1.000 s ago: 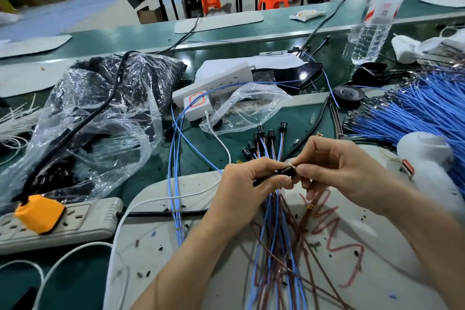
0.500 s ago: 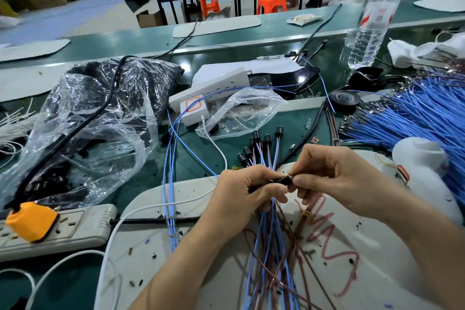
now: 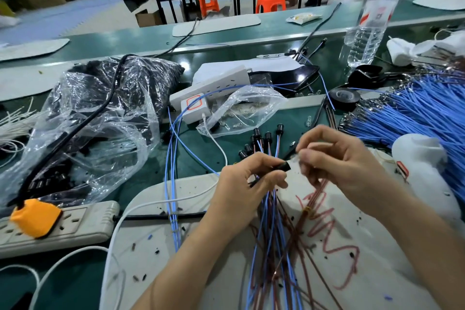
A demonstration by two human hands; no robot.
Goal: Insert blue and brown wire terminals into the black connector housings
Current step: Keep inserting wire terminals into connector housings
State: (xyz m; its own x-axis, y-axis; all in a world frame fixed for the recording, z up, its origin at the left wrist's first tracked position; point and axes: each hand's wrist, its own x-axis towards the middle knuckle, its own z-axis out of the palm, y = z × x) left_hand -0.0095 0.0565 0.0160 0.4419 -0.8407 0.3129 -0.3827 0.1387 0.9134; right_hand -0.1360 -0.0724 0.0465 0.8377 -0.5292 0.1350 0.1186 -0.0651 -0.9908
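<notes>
My left hand (image 3: 247,184) grips a bundle of blue and brown wires (image 3: 273,246) and pinches a black connector housing (image 3: 283,166) between thumb and forefinger. My right hand (image 3: 337,158) is just right of the housing, fingers curled and blurred; it seems to pinch a thin wire end at the housing's mouth, though what it holds is unclear. Several finished black housings (image 3: 259,139) on wires fan out beyond my left hand over the green table.
A clear bag of black housings (image 3: 105,113) lies left. A power strip (image 3: 75,224) with an orange plug sits front left. A heap of blue wires (image 3: 422,113) is at right, beside a white object (image 3: 422,158), a tape roll (image 3: 344,97) and a bottle (image 3: 367,30).
My right hand has pulled slightly right and up from the housing, opening a small gap. The left hand keeps hold of the housing and the bundle.
</notes>
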